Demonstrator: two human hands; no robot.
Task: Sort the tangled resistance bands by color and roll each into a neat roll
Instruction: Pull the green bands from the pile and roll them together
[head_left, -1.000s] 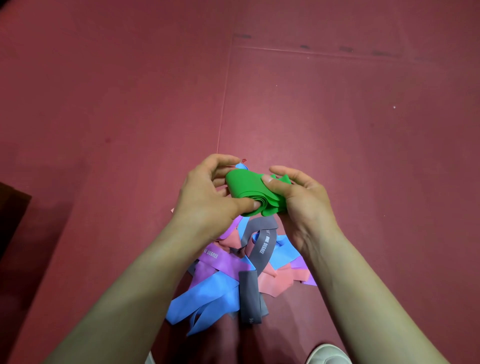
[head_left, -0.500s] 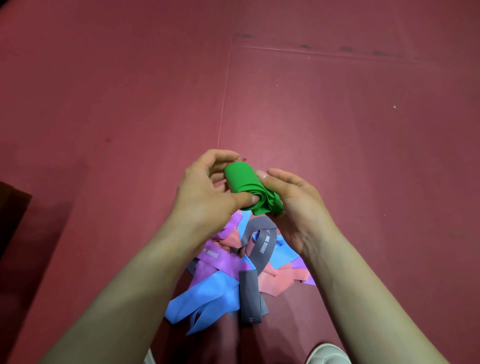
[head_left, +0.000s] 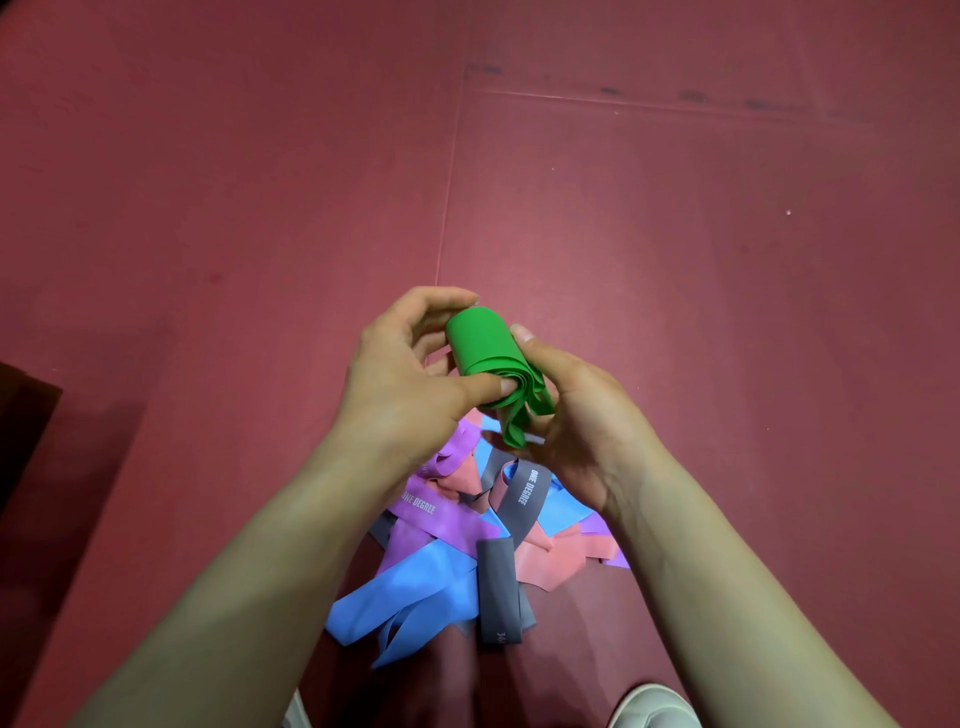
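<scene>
**matfan:** Dark red floor matting (head_left: 675, 234) is all that's seen behind, seams and a few scuffs. Above it the green band (head_left: 480, 343) is held up off the floor, rolled most of the way, gripped from both sides. The left hand (head_left: 400, 395) is wrapped round the far side with the thumb pressed into the open end of the coil; the right hand (head_left: 582, 410) is closed against the near side, fingertip on top. A loose tail is left dangling under the roll.

**rollitup:** That tail is where trouble could be expected, imo. If the thumb is pulled out before the last bit is wound, the layers could be sprung open, since stretchy rubber isn't held by anything but fingers. The end already looks wavy, so a lopsided, telescoped roll could be produced.

**matfan:** Also the pile (head_left: 467, 551) right underneath: purple, blue, grey and pink bands, all tangled, none rolled as far as can be told. If the green one is dropped there, it might get mixed back in.
</scene>
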